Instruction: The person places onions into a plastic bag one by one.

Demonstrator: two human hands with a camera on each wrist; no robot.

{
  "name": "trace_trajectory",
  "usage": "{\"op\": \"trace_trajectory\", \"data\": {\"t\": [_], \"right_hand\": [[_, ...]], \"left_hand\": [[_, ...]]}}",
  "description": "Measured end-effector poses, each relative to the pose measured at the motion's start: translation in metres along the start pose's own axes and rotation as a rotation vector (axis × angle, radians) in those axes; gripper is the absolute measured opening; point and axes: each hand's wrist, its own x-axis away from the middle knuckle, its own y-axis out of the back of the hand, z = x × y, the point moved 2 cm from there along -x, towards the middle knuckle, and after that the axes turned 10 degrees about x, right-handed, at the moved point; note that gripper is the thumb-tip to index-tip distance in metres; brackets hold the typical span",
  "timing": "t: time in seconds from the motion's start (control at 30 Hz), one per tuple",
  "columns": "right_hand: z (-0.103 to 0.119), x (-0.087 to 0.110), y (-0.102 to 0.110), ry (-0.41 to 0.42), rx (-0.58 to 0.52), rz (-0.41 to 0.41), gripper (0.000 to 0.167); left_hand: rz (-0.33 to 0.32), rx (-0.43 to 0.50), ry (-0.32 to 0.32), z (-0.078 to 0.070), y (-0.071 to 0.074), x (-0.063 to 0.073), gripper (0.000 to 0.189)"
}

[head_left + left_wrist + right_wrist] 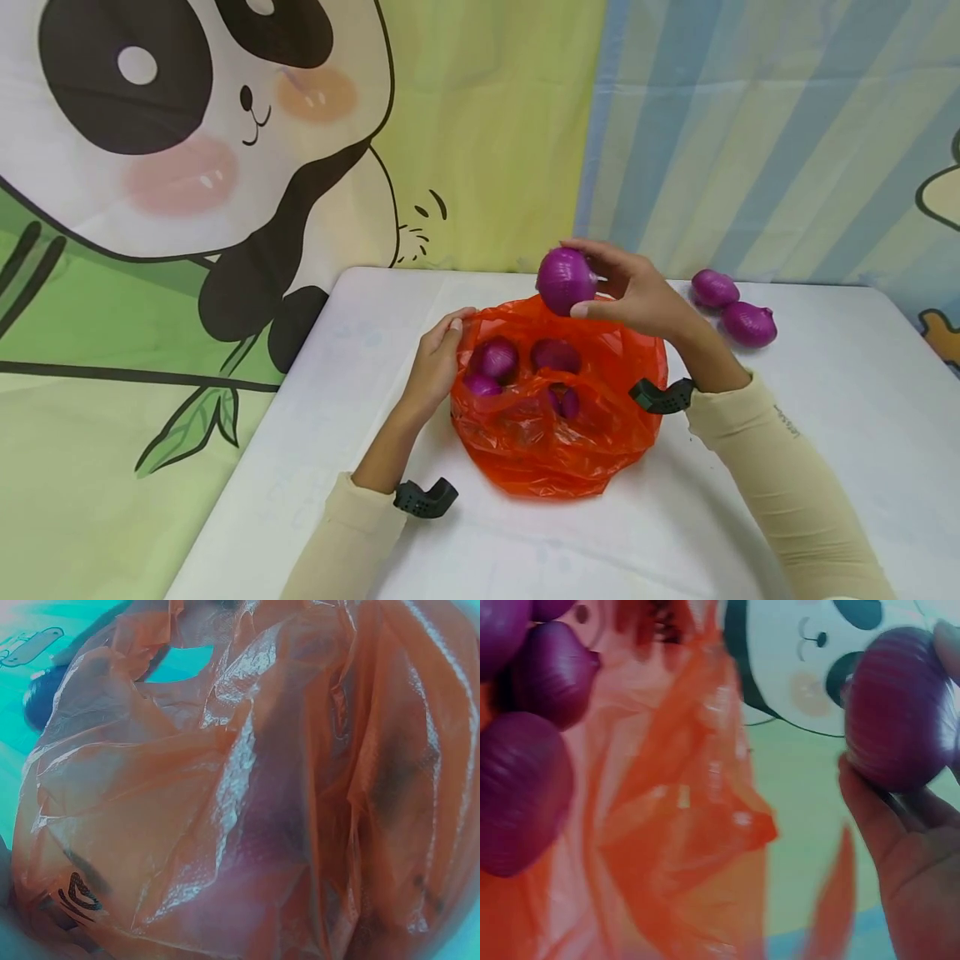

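My right hand grips a purple onion above the far rim of a red plastic bag. In the right wrist view the onion sits between thumb and fingers. My left hand pinches the bag's left edge, fingers on its rim. Several purple onions lie inside the bag, partly covered by its front folds. The left wrist view is filled by the bag's crumpled film, with a dim purple shape behind it.
Two more purple onions lie together at the back right of the white table. Behind the table hangs a curtain printed with a panda. A black wrist device sits on each forearm.
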Motion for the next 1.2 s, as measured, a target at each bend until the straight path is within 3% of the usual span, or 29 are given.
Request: {"op": "trace_trajectory", "data": {"t": [0.17,0.37,0.5,0.63,0.73,0.93,1.07,1.2], "right_hand": [[-0.013,0.001,-0.021,-0.088,-0.027,0.230,0.072],[-0.019,0.004,-0.036,-0.114,-0.019,0.447,0.070],[-0.019,0.006,-0.041,-0.126,0.049,0.571,0.068],[-0.025,0.007,-0.047,-0.134,0.089,0.636,0.065],[-0.030,0.007,-0.050,-0.125,0.161,0.609,0.063],[-0.036,0.002,-0.050,-0.156,0.313,0.433,0.067],[-0.038,0.001,-0.049,-0.156,0.342,0.365,0.069],[-0.039,-0.002,-0.049,-0.089,0.352,0.321,0.067]], "left_hand": [[-0.006,0.003,0.002,-0.002,0.001,0.000,0.040],[-0.032,-0.033,0.010,-0.002,0.001,0.000,0.042],[-0.032,-0.047,0.003,-0.002,0.001,-0.001,0.042],[-0.038,-0.051,0.014,0.000,0.000,-0.002,0.038],[-0.040,-0.049,0.023,0.000,0.000,-0.002,0.035],[-0.029,-0.040,0.028,-0.001,0.000,-0.001,0.032],[-0.021,-0.041,0.031,-0.001,0.000,-0.001,0.033],[-0.012,-0.040,0.045,-0.007,-0.001,0.001,0.034]]}}
